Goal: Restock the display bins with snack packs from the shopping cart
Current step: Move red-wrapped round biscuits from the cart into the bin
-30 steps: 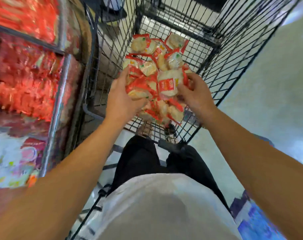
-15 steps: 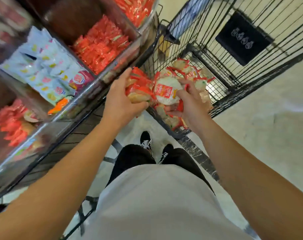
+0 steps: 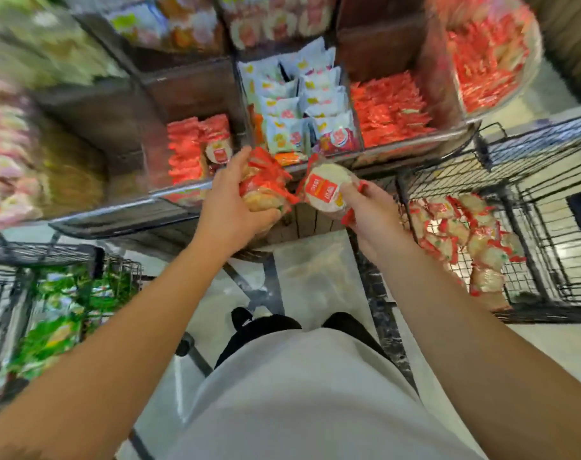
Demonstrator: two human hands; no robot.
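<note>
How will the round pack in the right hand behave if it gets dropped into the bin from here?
The round snack pack, pinched by the right hand, shows glossy film, so it is probably slippery. It looks like a light rice cracker, likely brittle, so a drop may crack it. Its flat disc shape should land and settle rather than roll.

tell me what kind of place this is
Most likely a grocery or snack shop aisle: display bins hold loose snack packs, and a wire shopping cart of the same packs stands beside them.
</note>
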